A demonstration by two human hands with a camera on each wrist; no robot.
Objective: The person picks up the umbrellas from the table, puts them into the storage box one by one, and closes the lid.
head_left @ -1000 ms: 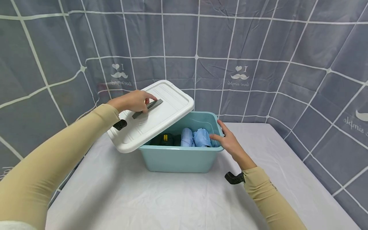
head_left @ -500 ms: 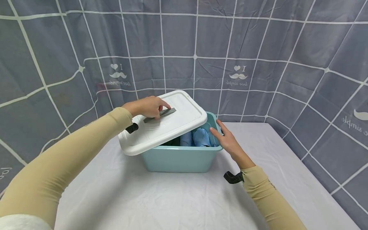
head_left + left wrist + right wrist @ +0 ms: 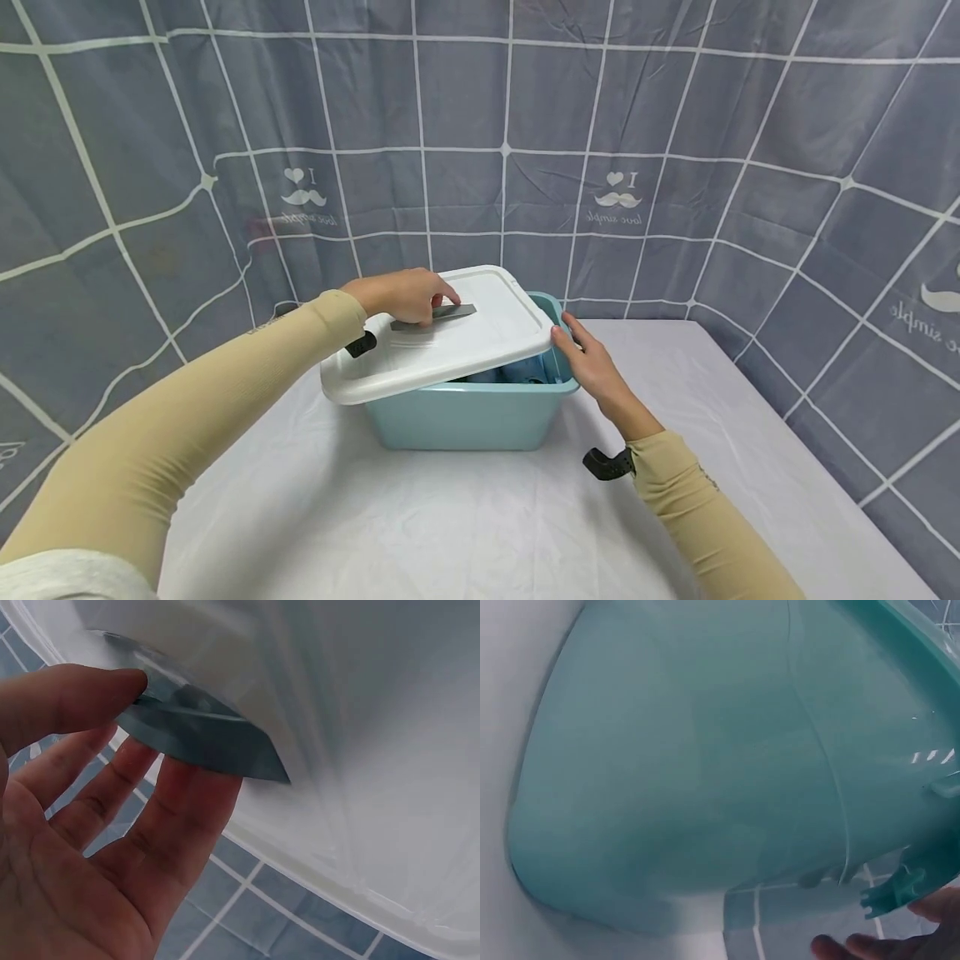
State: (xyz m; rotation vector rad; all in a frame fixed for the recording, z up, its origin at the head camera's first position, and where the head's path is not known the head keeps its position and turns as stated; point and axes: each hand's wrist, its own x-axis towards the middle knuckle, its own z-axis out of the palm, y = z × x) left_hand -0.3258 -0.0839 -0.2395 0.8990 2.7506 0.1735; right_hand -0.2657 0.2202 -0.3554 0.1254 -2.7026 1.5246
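Note:
A white lid (image 3: 498,312) lies tilted and skewed over a teal storage box (image 3: 465,421) in the head view, its left end jutting past the box's near left corner. My left hand (image 3: 405,296) pinches the grey handle (image 3: 456,312) on top of the lid; in the left wrist view, the thumb is above the handle (image 3: 202,739) and the fingers are below it. My right hand (image 3: 600,371) holds the box's right end, fingers outside the rim, thumb at the lid's right corner. Blue bundles (image 3: 525,370) show through the remaining gap; the rest of the contents is hidden.
The box stands on a table covered with a white cloth (image 3: 480,525). Grey curtains (image 3: 465,100) with white grid lines hang behind and at both sides. In the right wrist view, a teal clip (image 3: 900,889) sticks out at the box's end.
My left hand has moved the lid rightward and lower over the box, hiding more of the blue bundles and the dark item. My right hand has stayed at the box's right end.

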